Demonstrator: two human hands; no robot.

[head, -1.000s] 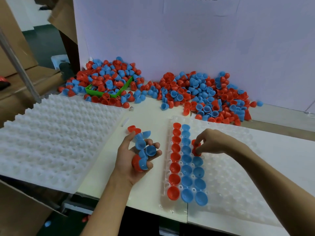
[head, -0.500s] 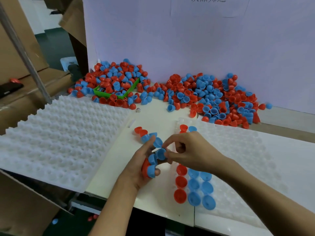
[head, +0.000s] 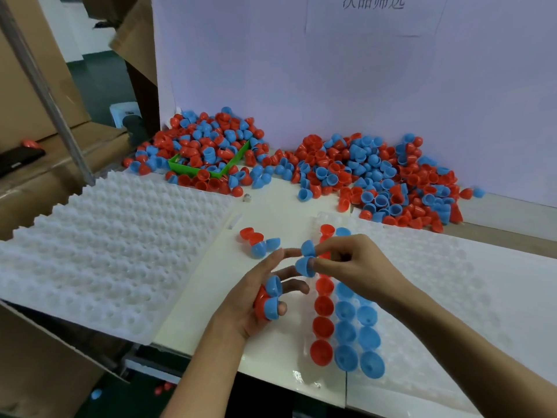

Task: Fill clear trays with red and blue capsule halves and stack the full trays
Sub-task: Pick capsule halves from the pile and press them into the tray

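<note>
The right hand [head: 346, 263] pinches 2 blue capsule halves [head: 307, 257] between its fingertips, 1 above the other, just left of the tray's filled rows. The left hand [head: 256, 300] lies palm up beside it, fingers half curled round a small stock [head: 269, 300] of 2 blue halves and at least 1 red; its longer fingers stretch toward the right hand's pair.

Under and right of the hands lies the clear tray [head: 437, 297] being filled, on the near right of the surface [head: 211, 297]. It carries 1 row of red halves [head: 323, 327] along its left edge and 2 blue rows [head: 358, 336] beside that, the second only partly filled; most pockets stand bare. A few loose halves [head: 259, 241] sit on the surface just left of the tray. Far back, 2 heaps of mixed halves [head: 376, 176] lie against the wall, the left one burying a green bin [head: 208, 167]. A stack of white trays [head: 105, 251] sits at left.

The step in hand looks like feeding blue halves into the third row. Next, each half likely needs seating dome-up in a bare pocket.
</note>
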